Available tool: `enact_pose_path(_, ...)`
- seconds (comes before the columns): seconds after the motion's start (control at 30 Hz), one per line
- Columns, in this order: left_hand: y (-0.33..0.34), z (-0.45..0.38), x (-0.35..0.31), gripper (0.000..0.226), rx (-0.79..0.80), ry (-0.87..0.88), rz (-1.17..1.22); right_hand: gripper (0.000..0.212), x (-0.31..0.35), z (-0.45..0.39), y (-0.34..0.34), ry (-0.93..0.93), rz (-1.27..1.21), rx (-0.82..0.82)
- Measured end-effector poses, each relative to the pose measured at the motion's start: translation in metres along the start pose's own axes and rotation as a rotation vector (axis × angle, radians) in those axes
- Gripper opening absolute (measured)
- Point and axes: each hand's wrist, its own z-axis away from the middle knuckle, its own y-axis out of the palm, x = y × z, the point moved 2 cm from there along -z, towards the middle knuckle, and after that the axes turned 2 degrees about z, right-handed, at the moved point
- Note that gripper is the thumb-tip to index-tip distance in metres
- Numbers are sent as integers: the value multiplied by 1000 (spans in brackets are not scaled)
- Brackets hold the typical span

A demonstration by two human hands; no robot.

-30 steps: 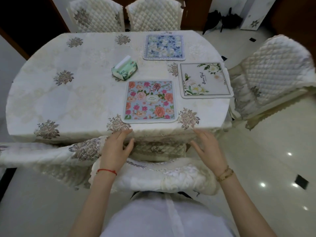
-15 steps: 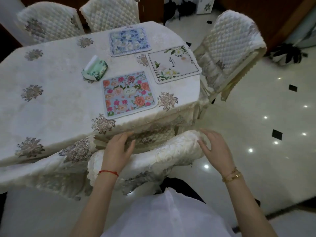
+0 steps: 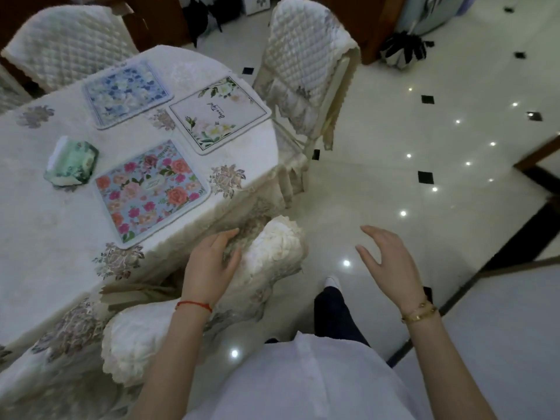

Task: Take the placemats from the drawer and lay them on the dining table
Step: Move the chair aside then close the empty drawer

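Observation:
Three placemats lie flat on the dining table (image 3: 45,231): a pink-rose one (image 3: 150,189) nearest me, a white one with green leaves (image 3: 218,115) to its right rear, and a blue floral one (image 3: 125,93) at the back. My left hand (image 3: 212,262) rests with relaxed fingers on the top of a covered chair back (image 3: 269,253) at the table's near edge. Over the floor to the right, my right hand (image 3: 386,259) hovers open and holds nothing. No drawer is in view.
A green tissue pack (image 3: 72,160) sits left of the rose mat. A quilted chair (image 3: 306,65) stands at the table's right end and another (image 3: 63,50) at the back. Glossy tiled floor (image 3: 424,177) spreads to the right, with dark bags by the far wall.
My view has swung to the right, away from the table. My right hand has left the chair back and now hangs over the floor. The mats have not moved.

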Motion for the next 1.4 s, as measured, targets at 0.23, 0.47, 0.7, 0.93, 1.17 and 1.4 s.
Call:
enact_pose_path(0.23,53,-88,-87,31,70,135,22,42,-81,-29,-48,113,0,-84)
enact_pose_path(0.47,112,-179,-194,33,78,190,54,42,-176,-87,-120,146,45,-131)
enact_pose_path(0.7,154,-263,-251,32,108,208,63,42,-235,-154,-158,171,49,-148)
enact_pose_path(0.93,204,-371,-286,33,122,187,67,42,-292,-258,-158,204,6,-107)
enact_pose_path(1.17,227,-525,-325,32,84,200,106,39,-330,-435,-186,157,-5,-128)
enact_pose_path(1.4,231,-689,-349,33,56,187,86,40,-353,-600,-209,121,14,-124)
